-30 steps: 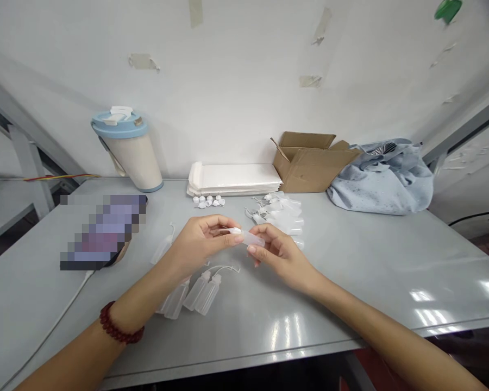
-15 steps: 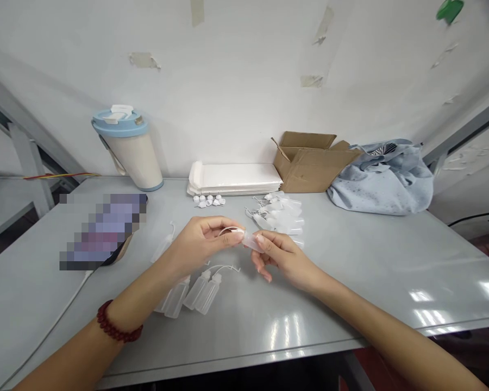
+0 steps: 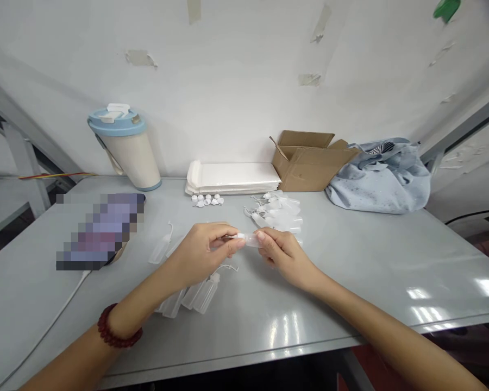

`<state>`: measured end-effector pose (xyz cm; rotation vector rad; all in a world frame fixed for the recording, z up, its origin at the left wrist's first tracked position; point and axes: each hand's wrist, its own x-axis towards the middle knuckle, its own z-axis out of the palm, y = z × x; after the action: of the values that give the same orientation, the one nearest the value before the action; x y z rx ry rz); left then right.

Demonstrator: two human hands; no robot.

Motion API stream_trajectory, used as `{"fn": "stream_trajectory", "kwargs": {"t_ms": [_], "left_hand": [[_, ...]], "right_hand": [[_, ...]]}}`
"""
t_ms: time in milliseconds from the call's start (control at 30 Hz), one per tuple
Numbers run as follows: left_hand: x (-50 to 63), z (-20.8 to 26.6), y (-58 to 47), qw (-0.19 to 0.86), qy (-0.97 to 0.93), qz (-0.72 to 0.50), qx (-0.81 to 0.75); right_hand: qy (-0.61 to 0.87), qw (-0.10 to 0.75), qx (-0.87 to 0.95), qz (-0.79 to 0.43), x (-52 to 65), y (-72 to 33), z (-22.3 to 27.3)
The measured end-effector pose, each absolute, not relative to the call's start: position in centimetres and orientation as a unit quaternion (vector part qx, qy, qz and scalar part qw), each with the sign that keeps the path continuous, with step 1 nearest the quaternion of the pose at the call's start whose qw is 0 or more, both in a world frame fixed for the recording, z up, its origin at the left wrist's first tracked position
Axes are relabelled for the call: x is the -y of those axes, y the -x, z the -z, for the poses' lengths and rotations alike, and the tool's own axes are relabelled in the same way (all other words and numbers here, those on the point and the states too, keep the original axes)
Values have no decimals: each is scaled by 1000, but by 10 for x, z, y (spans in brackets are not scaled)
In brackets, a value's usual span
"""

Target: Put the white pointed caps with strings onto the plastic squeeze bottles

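Above the middle of the table, a small translucent plastic bottle (image 3: 251,240) lies sideways between my two hands. My right hand (image 3: 285,254) is closed around its body. At the neck end, the thumb and fingers of my left hand (image 3: 207,247) pinch the white cap (image 3: 240,237). Several similar bottles with thin cap straps (image 3: 207,293) lie below and beside my left hand, partly hidden by it. Behind my right hand is a pile of more bottles (image 3: 283,217). A group of small white caps (image 3: 207,200) lies farther back.
Along the wall stand a cream tumbler with a blue lid (image 3: 132,155), a stack of white padded envelopes (image 3: 236,176), an open cardboard box (image 3: 309,168) and a light blue cloth bundle (image 3: 381,179). A blurred-out phone (image 3: 106,228) with a white cable (image 3: 52,317) is at left.
The bottle has turned from slanted to nearly level. My right fingers have curled in around it, and my left fingers have shifted on the cap. The view has moved slightly.
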<state>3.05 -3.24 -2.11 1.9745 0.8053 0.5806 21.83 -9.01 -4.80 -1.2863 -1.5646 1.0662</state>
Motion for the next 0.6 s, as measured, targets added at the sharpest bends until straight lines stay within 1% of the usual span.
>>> {"fn": "stream_trajectory", "kwargs": {"t_ms": [133,200,267,333,400,500,600], "left_hand": [[34,26,-32,307,-872,-274,-264],[34,30,-33,274,-885,-280,-252],[35,32,-33,262,-888,-284,-249],[35,32,-34,270,-884,-280,-261],[36,29,-34,301,-869,-262,-292],[36,24,-33,385,-826,-228,-342],[34,20,-32,481,-782,-198,-343]], "right_hand": [[476,425,534,-554,85,-221,48],[467,419,518,-582,84,-222,48],[474,411,518,-582,84,-222,47],[497,411,551,-529,85,-221,47],[521,416,613,-424,87,-221,47],[507,413,714,-250,89,-221,50],[468,407,767,-163,89,-222,52]]}}
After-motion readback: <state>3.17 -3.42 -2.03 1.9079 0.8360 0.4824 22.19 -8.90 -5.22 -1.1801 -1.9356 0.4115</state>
